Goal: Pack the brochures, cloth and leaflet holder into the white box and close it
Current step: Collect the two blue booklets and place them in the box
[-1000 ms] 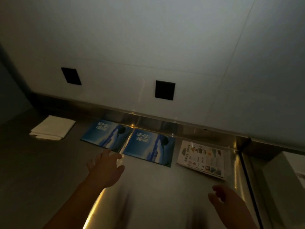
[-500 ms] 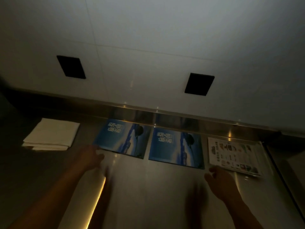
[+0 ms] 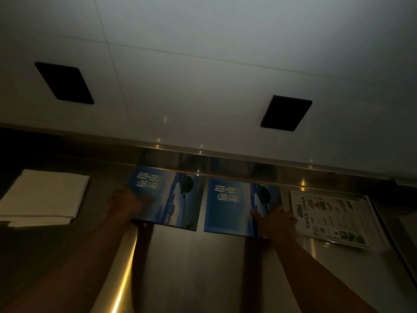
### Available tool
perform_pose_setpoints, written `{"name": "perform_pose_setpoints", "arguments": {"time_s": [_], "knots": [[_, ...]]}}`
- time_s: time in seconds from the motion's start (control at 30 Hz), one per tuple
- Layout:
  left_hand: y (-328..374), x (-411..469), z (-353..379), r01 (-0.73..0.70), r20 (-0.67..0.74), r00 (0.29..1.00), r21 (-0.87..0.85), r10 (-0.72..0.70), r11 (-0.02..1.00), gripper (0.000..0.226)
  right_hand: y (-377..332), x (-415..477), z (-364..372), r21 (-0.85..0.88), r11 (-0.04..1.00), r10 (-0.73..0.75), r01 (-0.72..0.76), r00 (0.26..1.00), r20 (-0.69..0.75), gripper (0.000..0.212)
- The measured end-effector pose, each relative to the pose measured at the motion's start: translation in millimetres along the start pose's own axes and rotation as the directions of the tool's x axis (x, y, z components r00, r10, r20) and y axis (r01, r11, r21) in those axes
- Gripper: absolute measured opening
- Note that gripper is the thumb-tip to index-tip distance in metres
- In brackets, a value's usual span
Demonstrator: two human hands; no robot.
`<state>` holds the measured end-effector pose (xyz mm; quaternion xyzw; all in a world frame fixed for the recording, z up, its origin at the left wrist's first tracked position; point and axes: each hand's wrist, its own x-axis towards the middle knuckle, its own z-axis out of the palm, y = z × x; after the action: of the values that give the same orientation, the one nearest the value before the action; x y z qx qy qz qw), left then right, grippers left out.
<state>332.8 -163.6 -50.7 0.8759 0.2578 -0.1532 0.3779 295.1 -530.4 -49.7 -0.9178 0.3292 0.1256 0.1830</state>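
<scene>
Packing barely begun: the left hand rests open on the left brochure, the right hand open on the right brochure, grip unconfirmed; cloth left of them, leaflet holder right; white box not in view.

**My arms and hands**

I see 2 bare forearms, no sleeves, no watch or bands at the wrists. My left hand and right hand wear no gloves or rings that I can make out in the dim light.
</scene>
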Motion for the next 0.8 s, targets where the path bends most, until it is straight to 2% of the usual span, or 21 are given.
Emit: {"name": "perform_pose_setpoints", "arguments": {"time_s": [0.07,0.13,0.27,0.4,0.53,0.7,0.77,0.8], "knots": [[4.5,4.9,9.7,0.036,0.010,0.999,-0.062,-0.035,0.997,0.091,0.0,4.1,5.3,-0.060,0.998,0.000,-0.001,1.000,-0.023,0.099],[5.4,6.5,18.4,0.073,-0.028,0.997,0.009,-0.073,0.997,0.102,1.1,7.7,8.5,-0.098,0.995,-0.015,0.011,0.999,-0.038,0.100],[-2.1,14.9,24.2,0.093,-0.140,0.987,0.093,-0.080,0.991,0.118,3.5,19.8,5.9,-0.005,1.000,0.012,-0.012,1.000,0.001,0.116],[-5.2,22.5,23.2,0.083,-0.145,0.987,0.133,-0.064,0.988,0.123,4.1,32.2,-2.2,0.006,0.999,0.042,-0.043,0.995,0.087,0.133],[-11.1,27.1,17.0,0.138,-0.181,0.976,0.081,-0.121,0.987,0.117,4.2,38.0,-4.0,-0.016,0.999,0.045,-0.043,0.990,0.131,0.136],[-18.5,27.7,8.3,0.175,-0.109,0.978,-0.038,-0.179,0.984,0.106,4.3,40.2,-3.2,0.046,0.996,0.072,-0.078,0.990,0.121,0.144],[-20.4,28.1,2.8,0.158,-0.069,0.984,-0.106,-0.166,0.982,0.095,4.7,44.1,-6.9,0.126,0.986,0.093,-0.113,0.984,0.155,0.136],[-20.0,27.6,-2.3,0.131,-0.050,0.989,-0.175,-0.142,0.976,0.086,5.3,46.4,-9.6,0.208,0.967,0.107,-0.147,0.976,0.191,0.125]]}}
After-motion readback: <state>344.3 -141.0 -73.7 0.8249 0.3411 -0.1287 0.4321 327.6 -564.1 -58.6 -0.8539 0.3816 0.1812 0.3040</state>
